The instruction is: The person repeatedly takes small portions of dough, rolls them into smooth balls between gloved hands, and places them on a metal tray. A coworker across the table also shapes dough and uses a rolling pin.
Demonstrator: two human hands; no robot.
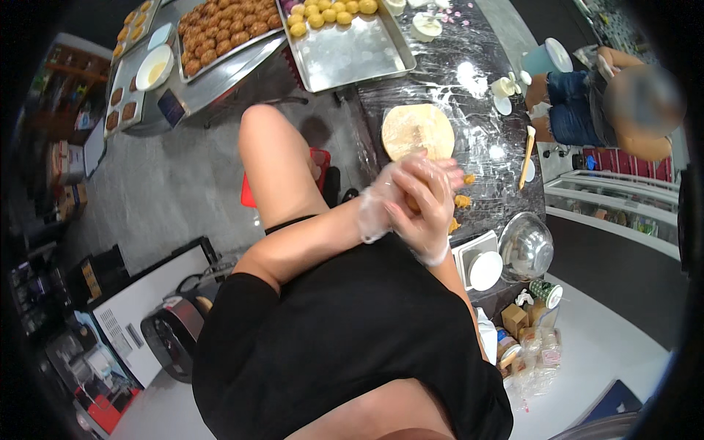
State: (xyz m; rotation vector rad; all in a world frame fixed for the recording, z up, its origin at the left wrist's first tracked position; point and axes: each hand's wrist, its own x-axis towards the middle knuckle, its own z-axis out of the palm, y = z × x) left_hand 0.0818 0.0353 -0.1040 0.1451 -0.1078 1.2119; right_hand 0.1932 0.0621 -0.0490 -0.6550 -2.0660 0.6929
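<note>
My left hand (386, 192) and my right hand (431, 226), both in clear plastic gloves, are cupped together over the table's near edge. Between the palms shows part of a lump of orange-brown dough (413, 202); the fingers hide most of it and are slightly blurred. Just right of my hands lie a few small pieces of the same dough (462, 200) on the dark tabletop. Beyond my hands is a round, pale wooden board (418, 126) with what looks like clear film on it.
A kitchen scale (477, 260) and metal bowl (526, 247) stand right, a brush (527, 158) farther off. A metal tray (348, 62) with yellow balls and a tray of brown balls (224, 33) lie at the back. Another person (587, 110) stands across the table.
</note>
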